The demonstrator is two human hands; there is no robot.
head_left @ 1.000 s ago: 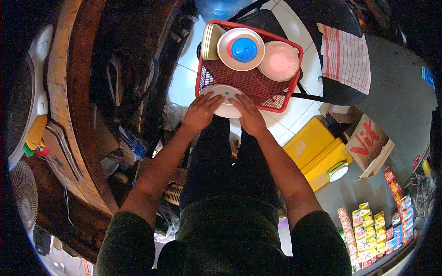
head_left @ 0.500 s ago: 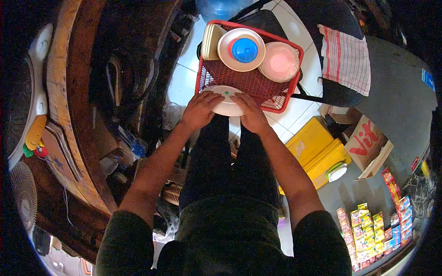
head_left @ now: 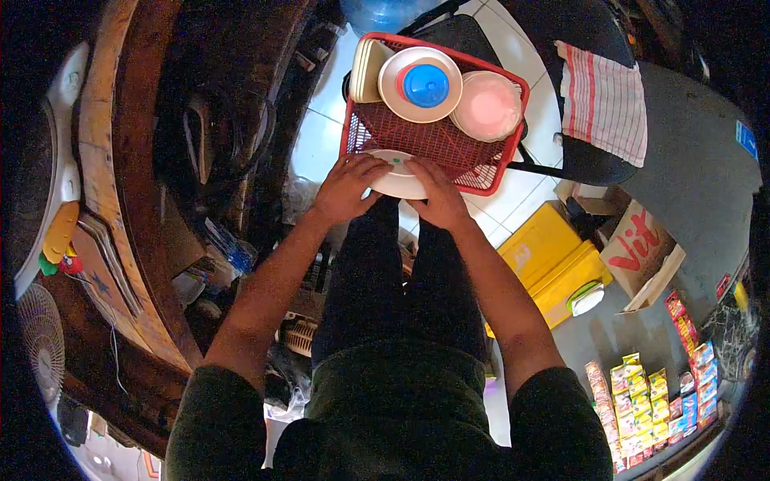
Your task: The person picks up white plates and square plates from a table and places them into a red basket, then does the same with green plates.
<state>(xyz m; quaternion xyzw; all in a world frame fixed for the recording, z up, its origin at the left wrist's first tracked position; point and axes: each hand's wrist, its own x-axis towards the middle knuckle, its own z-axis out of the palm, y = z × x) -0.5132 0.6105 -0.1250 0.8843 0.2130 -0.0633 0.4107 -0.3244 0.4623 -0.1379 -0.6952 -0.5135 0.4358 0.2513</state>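
A white plate (head_left: pixel 399 186) with a small green mark on its face is held level at the near edge of the red plastic basket (head_left: pixel 417 138). My left hand (head_left: pixel 350 187) grips the plate's left side, fingers over its top. On the opposite side my right hand (head_left: pixel 439 195) grips it the same way; the thumbs are partly hidden. Inside the basket stand a round white bowl (head_left: pixel 390 97) with a blue-lidded container (head_left: pixel 425 86) in it, pink-white plates or bowls (head_left: pixel 488 107) at the right, and cream rectangular dishes (head_left: pixel 368 72) at the left corner.
Beyond the basket is a dark chair with a red-striped cloth (head_left: pixel 603 100). A yellow box (head_left: pixel 536 255) and an open cardboard box (head_left: pixel 642 256) sit to the right, near hanging sachets (head_left: pixel 642 401). A wooden counter edge (head_left: pixel 104 160) runs along the left.
The plate stays over the basket's near edge, tilted slightly differently. My hands have shifted a little around its rim, the fingers covering less of its top.
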